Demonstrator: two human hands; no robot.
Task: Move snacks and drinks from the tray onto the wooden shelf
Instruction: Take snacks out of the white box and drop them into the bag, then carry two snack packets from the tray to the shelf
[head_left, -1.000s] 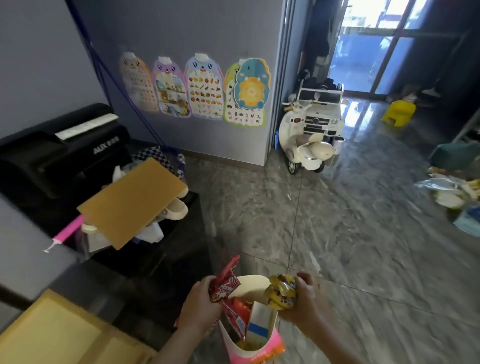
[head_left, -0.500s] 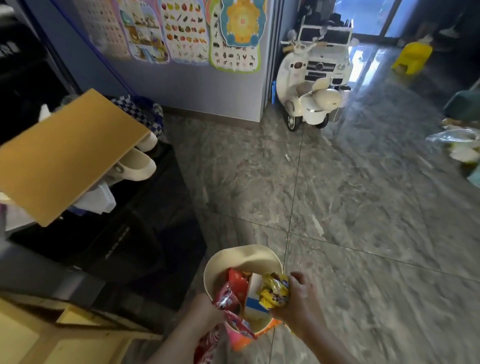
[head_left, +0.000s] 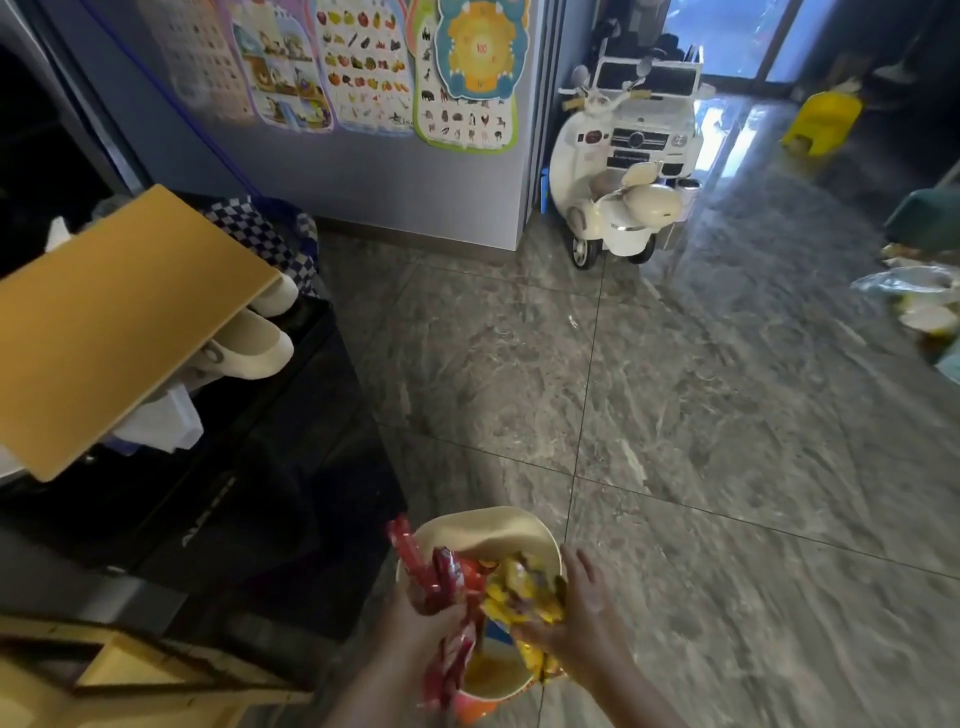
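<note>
A cream bowl-shaped tray (head_left: 483, 527) with an orange-pink base sits low in front of me over the floor. My left hand (head_left: 415, 621) grips red snack packets (head_left: 441, 582) that stick up and hang down from the fist. My right hand (head_left: 582, 618) holds a crinkled yellow snack packet (head_left: 524, 595) over the tray's right side. A small blue and white carton is mostly hidden under the packets. The wooden shelf (head_left: 119, 670) shows at the bottom left, its compartments partly cut off by the frame.
A black cabinet (head_left: 270, 493) stands left of the tray, with cream shoes (head_left: 249, 338) and a tan board (head_left: 109, 322) on top. A white toy scooter (head_left: 618, 208) and toy car stand by the wall. Bags and clutter (head_left: 919, 301) lie at the right on the grey tiled floor.
My view dropped toward the floor and shelf. My left hand lifted the red packets up out of the tray, and my right hand took a fuller hold of the yellow packet.
</note>
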